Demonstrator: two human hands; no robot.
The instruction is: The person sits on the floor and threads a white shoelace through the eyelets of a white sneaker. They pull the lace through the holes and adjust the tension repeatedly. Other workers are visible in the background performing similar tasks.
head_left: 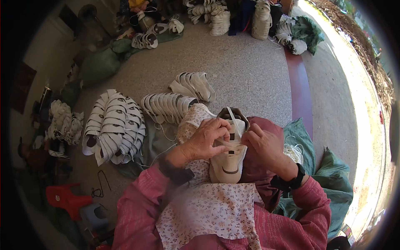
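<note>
A cream shoe (230, 161) (dark-patched down its front) rests on the lap (262, 173), left hand (206, 137) and right hand (268, 146) pinching its lace (230, 144); beyond, speckled floor (246, 75) runs to a reddish strip (301, 93).

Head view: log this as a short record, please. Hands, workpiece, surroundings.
left hand: at the shoe's left side, fingers over the lacing area
right hand: at the shoe's right side, fingertips near the lacing
lace grip: unclear, fingers hide it
shoe: pale, dark-lined opening on the far side
stacked uppers: pale, nested, left of the shoe
red stool: lower left
green sack: right of the right forearm
</note>
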